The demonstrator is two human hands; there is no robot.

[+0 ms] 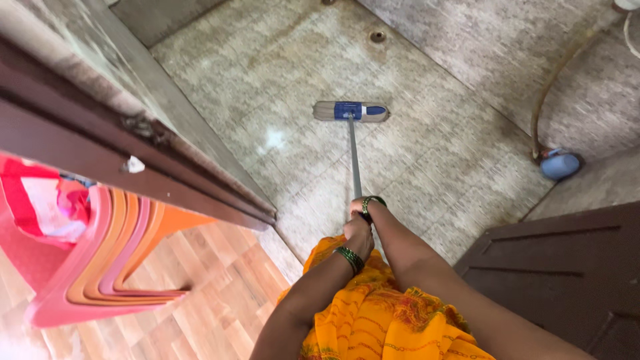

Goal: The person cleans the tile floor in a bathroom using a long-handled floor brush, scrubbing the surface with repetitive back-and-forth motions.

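Both hands close around the thin metal handle point(354, 157) of a mop, one stacked above the other. The left hand point(360, 237) wraps the pole nearer the body, a band of dark green bangles at its wrist. The right hand point(359, 208) sits just above it on the pole; it is mostly hidden behind the left, so the grip looks firm but the fingers cannot be made out clearly. It wears green bangles too.

The handle runs straight away from the body to a flat, oblong mop head point(351, 111), grey fabric with a blue plastic bracket at the centre, lying flat on the floor point(433, 160). That floor is speckled grey-brown tile, dull and stained, with a small round drain point(377, 37) further off.

Orange cloth with a fine printed pattern point(373, 320) hangs below the arms. To the left stands a dark wooden door frame point(133, 157), worn and chipped, and behind it a stack of smooth plastic chairs point(107, 267) in pink and orange on pale wood-look flooring. A dark panelled door point(567, 273) fills the lower right. Near the far right wall lies a rounded blue object point(559, 164) joined to a curved hose.
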